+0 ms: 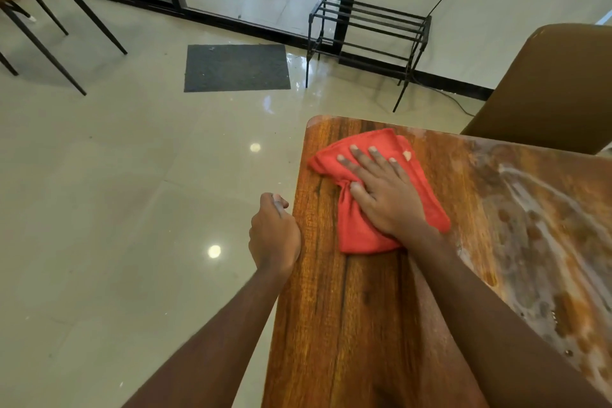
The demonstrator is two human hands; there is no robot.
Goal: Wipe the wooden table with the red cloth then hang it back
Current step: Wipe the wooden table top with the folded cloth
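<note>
The folded red cloth (357, 235) lies on the wooden table (347, 325) near its far left corner. My right hand (381, 189) presses flat on top of the cloth, fingers spread and pointing toward the corner. My left hand (275, 232) is curled in a loose fist against the table's left edge, with nothing visible in it. The right part of the tabletop shows pale wet streaks and blotches.
A brown chair back (546, 89) stands behind the table at the right. A black metal rack (367, 33) sits by the wall near a glass door. A dark doormat (236, 68) lies on the tiled floor. Thin black chair legs (66, 40) stand at the far left.
</note>
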